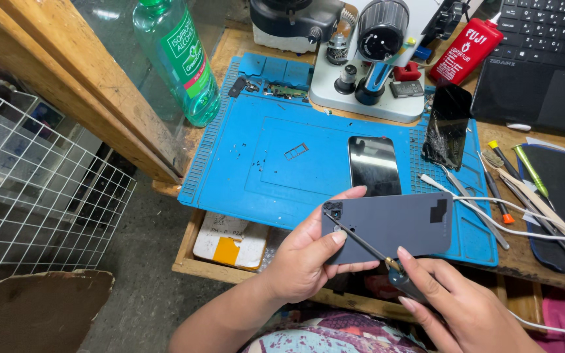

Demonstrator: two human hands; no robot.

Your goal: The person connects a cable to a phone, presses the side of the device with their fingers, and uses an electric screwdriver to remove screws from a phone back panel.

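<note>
Head view, left hand (308,252): I see it gripping the grey phone (387,225) by its end, back up, just below the blue mat (263,163), so the corner screws face the tool.
Right hand (455,304): pinched on a screwdriver (367,247), tip slanted onto the phone's camera corner.
On the mat: a dark screen (374,165) lies flat, parked just above the phone.
Desk (243,39): green bottle (179,55) stands left of the mat, out of the way.

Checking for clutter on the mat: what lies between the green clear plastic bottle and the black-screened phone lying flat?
In the head view, between the green bottle and the flat phone lies bare blue mat, with only a small rectangular frame and specks.
</note>
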